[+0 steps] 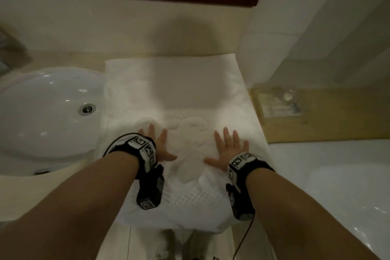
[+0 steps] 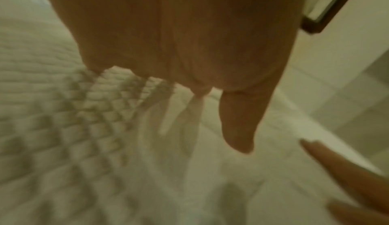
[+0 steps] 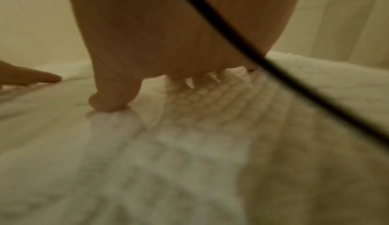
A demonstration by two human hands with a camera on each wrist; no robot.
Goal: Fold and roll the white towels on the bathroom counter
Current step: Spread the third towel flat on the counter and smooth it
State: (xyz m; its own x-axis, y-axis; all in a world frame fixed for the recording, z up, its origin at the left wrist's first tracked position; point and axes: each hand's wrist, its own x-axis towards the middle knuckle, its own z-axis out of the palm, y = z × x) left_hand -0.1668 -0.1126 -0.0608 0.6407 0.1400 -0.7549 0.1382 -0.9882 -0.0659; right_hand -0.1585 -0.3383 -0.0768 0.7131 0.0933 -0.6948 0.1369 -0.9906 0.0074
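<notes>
White waffle-weave towel (image 1: 179, 95) spread flat, reaching tabletop's (image 1: 316, 131) near edge; pressed by left hand (image 1: 157, 143) and right hand (image 1: 229, 150), fingers splayed wide, holding nothing.

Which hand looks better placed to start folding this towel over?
Neither clearly: left hand and right hand both lie flat, fingers spread, on the white towel. The left is nearer the sink-side edge, the right nearer the other.

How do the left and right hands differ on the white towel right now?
The left hand lies nearer the white oval sink; the right hand lies nearer the towel's other edge. The left hand reaches slightly farther forward. Both press flat with spread fingers on the white waffle-textured towel.
</notes>
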